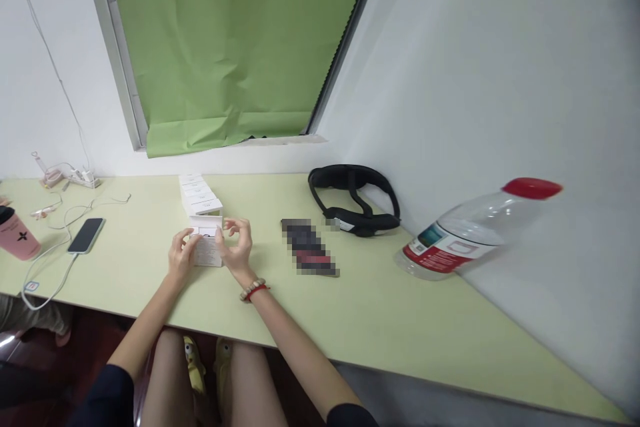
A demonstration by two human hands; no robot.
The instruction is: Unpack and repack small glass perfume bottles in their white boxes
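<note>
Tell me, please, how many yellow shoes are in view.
2: the left shoe beside the left leg and the right shoe beside the right leg, both below the table. Others may be hidden.

A small white carton [208, 254] is sitting between the left hand [181, 251] and right hand [237, 247], its far-end flap [206, 221] standing open, its near face showing fine print.

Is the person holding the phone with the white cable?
No, the left hand and right hand are at a small white box, while the phone lies off to the left.
</note>
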